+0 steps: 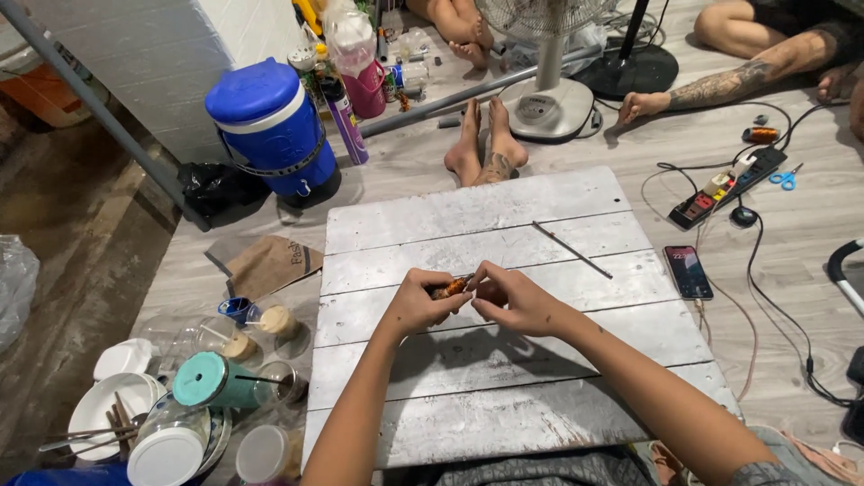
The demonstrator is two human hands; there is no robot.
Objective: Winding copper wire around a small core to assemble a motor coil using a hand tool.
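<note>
The fingertips of both hands are meeting over the middle of the white board (504, 360). The left hand (416, 304) is curling its fingers and thumb closed around a small orange-and-dark cylindrical piece (449, 288), which is sticking out toward the right from between the fingertips. The right hand (517, 301) is bending its fingers inward, pinching at the tip of the same piece, so the two hands are touching it from opposite ends. The piece is being held just above the board, not resting on it.

Both forearms are reaching in from the bottom edge, casting a shadow on the worn painted planks. A thin grey rod (571, 249) is lying at a slant on the board, well apart from the hands, toward the upper right.

On the floor to the right of the board, a phone (688, 271) is lying face up with its screen lit, near a black power strip (727, 187) and a pair of blue scissors (787, 177). To the left, a blue water cooler (270, 126) is standing by the wall, and cups, lids and a teal cup (214, 381) are crowding the lower left corner. Beyond the board, another person's bare feet (484, 144) are resting in front of a fan base (549, 108)
</note>
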